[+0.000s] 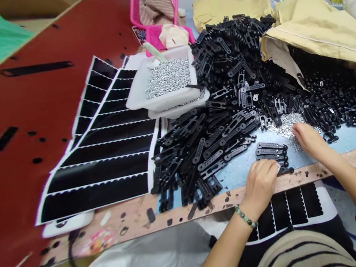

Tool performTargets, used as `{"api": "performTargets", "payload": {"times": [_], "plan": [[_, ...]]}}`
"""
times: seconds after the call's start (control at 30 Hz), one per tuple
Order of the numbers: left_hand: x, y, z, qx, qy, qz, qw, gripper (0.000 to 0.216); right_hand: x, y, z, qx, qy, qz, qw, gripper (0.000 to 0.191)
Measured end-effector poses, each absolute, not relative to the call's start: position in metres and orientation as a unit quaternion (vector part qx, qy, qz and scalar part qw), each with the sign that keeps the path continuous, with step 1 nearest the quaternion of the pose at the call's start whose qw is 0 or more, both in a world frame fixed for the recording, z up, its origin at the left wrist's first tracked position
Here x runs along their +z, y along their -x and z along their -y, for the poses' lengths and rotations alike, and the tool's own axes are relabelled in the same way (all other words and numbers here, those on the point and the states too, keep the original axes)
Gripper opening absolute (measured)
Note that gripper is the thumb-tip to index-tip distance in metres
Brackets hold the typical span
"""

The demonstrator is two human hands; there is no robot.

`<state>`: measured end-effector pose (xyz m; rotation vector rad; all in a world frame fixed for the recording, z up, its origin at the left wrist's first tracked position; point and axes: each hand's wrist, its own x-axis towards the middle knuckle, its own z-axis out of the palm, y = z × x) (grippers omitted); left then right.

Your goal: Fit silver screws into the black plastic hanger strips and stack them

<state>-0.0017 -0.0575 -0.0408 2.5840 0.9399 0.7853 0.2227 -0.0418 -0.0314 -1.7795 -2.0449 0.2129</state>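
Several slim black plastic arms [270, 144] with round knobs at their right ends lie side by side near the table's front edge. My left hand [261, 183] is closed over the nearer ones, fingers curled around a black plastic arm [285, 170] whose knob end shows past the fingertips. Loose silver metal pins [286, 124] are heaped on the blue tabletop. At the right of that heap, the fingertips of my right hand [308, 140] are pinched together; what lies between them, if anything, is hidden.
Large piles of black plastic arms [226, 55] cover the table's middle. Small black knobbed parts [324, 107] spill from a yellow sack [325, 26]. White tubs [140, 94] of pins stand beside sheets of black strips [103, 171]. A pink basket [135, 6] is behind.
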Motion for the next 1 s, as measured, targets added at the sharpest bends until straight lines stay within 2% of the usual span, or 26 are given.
{"api": "performTargets", "payload": {"times": [0.1,0.17,0.23,0.3,0.4,0.5,0.7,0.83,1.0], "plan": [[-0.040,0.002,0.059,0.274,-0.886,-0.339,0.161,0.020,-0.023,-0.214,0.067,0.164,0.592,0.723,0.317,0.014],[-0.039,0.004,0.058,0.279,-0.875,-0.353,0.177,0.017,-0.022,-0.203,0.085,0.212,0.561,0.728,0.332,0.012],[-0.038,0.007,0.057,0.284,-0.865,-0.370,0.182,0.019,-0.024,-0.192,0.097,0.240,0.542,0.740,0.317,0.011],[-0.039,0.010,0.055,0.281,-0.859,-0.389,0.177,0.033,-0.027,-0.183,0.103,0.244,0.529,0.762,0.282,0.011],[-0.047,0.010,0.052,0.246,-0.862,-0.406,0.179,0.050,-0.032,-0.176,0.103,0.199,0.514,0.807,0.215,0.016],[-0.056,0.007,0.052,0.211,-0.866,-0.409,0.195,0.054,-0.034,-0.173,0.102,0.132,0.513,0.828,0.182,0.019],[-0.059,0.005,0.053,0.210,-0.863,-0.410,0.209,0.057,-0.035,-0.173,0.102,0.156,0.538,0.803,0.204,0.018],[-0.061,0.005,0.052,0.214,-0.862,-0.410,0.208,0.057,-0.036,-0.172,0.100,0.125,0.551,0.804,0.186,0.022],[-0.064,0.006,0.049,0.220,-0.859,-0.404,0.225,0.059,-0.040,-0.165,0.097,0.190,0.559,0.767,0.253,0.016]]}}
